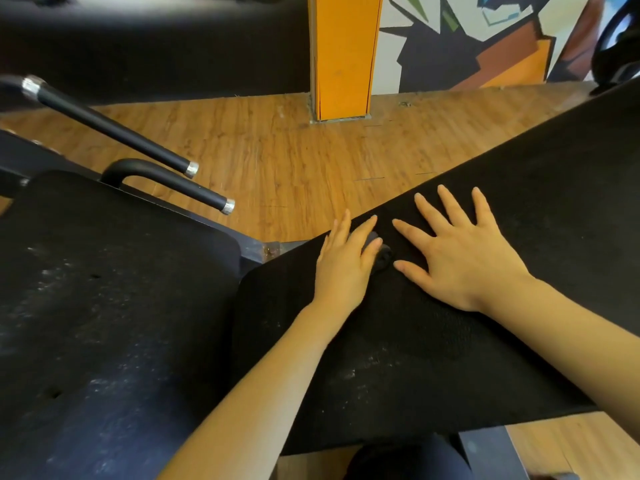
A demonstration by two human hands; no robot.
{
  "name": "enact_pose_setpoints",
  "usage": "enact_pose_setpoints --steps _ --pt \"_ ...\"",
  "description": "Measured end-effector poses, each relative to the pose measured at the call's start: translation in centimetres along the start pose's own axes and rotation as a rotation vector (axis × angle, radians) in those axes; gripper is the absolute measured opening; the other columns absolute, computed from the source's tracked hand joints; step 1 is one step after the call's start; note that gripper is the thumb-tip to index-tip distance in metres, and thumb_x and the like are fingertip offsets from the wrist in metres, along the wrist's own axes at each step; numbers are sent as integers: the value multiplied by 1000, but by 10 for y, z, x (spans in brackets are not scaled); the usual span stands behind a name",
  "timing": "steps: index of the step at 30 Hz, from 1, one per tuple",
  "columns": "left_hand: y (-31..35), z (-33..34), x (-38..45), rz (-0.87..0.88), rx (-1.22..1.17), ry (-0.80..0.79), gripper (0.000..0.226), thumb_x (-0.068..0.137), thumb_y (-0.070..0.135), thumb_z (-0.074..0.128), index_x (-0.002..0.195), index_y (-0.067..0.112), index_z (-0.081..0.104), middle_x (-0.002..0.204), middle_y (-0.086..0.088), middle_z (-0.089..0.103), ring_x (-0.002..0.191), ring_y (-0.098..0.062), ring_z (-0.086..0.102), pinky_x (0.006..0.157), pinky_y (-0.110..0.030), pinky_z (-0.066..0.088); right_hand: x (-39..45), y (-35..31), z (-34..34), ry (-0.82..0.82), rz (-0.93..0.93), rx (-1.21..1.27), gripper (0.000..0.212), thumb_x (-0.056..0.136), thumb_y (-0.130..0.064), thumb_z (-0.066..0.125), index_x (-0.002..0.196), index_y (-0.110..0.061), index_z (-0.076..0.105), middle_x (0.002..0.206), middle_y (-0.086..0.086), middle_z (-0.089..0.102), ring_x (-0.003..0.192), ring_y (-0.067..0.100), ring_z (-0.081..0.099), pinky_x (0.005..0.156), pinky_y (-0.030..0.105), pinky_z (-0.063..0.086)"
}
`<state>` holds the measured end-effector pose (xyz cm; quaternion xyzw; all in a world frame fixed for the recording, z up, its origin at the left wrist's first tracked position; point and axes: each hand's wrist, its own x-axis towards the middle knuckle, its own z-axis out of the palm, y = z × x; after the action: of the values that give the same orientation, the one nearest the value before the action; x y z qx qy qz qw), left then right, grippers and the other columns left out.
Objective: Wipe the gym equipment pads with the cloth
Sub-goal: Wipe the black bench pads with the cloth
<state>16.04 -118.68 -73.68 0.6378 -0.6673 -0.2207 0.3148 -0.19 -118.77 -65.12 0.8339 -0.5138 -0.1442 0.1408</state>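
Both hands lie flat on the long black textured bench pad point(519, 237) that runs diagonally from the near centre up toward the far right. The left hand point(346, 261) rests near the pad's left edge with fingers straight and relaxed, gripping nothing; the right hand point(460, 251) is spread wide, palm down, fingers straight. Between them sits a small dark crumpled thing point(382, 258), touching the left hand's fingertips and just beside the right thumb; against the black pad it is hard to make out, but it may be the dark wiping cloth, bunched small. If so, the left hand is the nearer one to take it, and the pad's long axis leads away up and right from there.

Pale dusty smears show on the pad's near end, below the hands, so that stretch looks unwiped. To the left, a broad black seat pad point(104, 306) carries heavier pale marks. Beyond it two black handle bars with silver end caps point(194, 192) point over the wooden plank floor point(277, 150), with an orange pillar point(343, 57) farther back.
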Motion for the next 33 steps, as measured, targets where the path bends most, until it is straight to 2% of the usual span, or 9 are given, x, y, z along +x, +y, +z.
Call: enact_pose_setpoints --steps 3,5,10,12,15,18,25,30,33 --pt "-8 -2 -60 43 -16 -48 46 102 39 38 146 46 26 161 12 4 143 -2 -7 117 -32 8 -1 0 0 -1 -16 10 75 84 -68 -3 152 -37 7 160 10 5 147 35 -4 116 57 -2" --pt "-11 -3 -78 35 -21 -60 48 102 36 38 146 46 23 160 14 1 142 -1 -9 119 -31 7 -2 0 1 -11 -22 14 74 84 -66 -5 151 -37 4 160 9 2 146 35 -6 116 57 -3" --pt "-1 -1 2 -20 -59 54 47 103 27 40 148 34 31 162 0 9 149 -17 6 119 -45 21 -1 0 0 -6 -8 27 77 81 -66 -9 151 -38 3 161 8 1 146 35 -7 116 56 -3" --pt "1 -1 16 -37 -77 73 45 103 29 40 148 32 34 162 -2 12 149 -19 7 119 -46 20 0 0 1 -9 -6 16 75 82 -66 -7 151 -38 3 161 8 1 147 34 -7 117 56 -2" --pt "-7 -1 -23 21 -74 46 45 102 31 41 146 36 34 161 2 14 146 -9 1 120 -37 9 0 0 1 -18 -11 10 75 83 -66 -6 151 -38 3 161 8 2 147 35 -5 117 56 -1" --pt "-13 0 -65 37 -54 12 47 101 32 42 145 42 28 161 9 11 140 1 -5 114 -26 4 -1 0 1 -14 -15 -2 75 83 -66 -7 151 -38 2 161 9 1 146 35 -6 117 56 -1" --pt "-9 0 15 -21 -93 96 46 101 29 45 146 30 37 161 -2 16 148 -17 10 120 -46 19 1 1 1 -9 -3 4 76 82 -67 -5 151 -37 10 160 9 7 147 35 -1 116 56 1" --pt "-20 -1 -70 14 -110 47 47 101 26 45 143 41 34 159 10 13 143 -1 0 116 -28 7 0 1 1 -16 -8 14 76 82 -67 -5 151 -38 7 160 9 4 147 35 -3 117 56 0" --pt "-28 -2 -56 35 -65 56 49 101 24 43 145 40 29 161 6 10 145 -5 0 119 -31 12 0 0 0 -27 -15 9 75 82 -67 -6 151 -38 2 161 9 1 146 35 -6 116 56 -1"
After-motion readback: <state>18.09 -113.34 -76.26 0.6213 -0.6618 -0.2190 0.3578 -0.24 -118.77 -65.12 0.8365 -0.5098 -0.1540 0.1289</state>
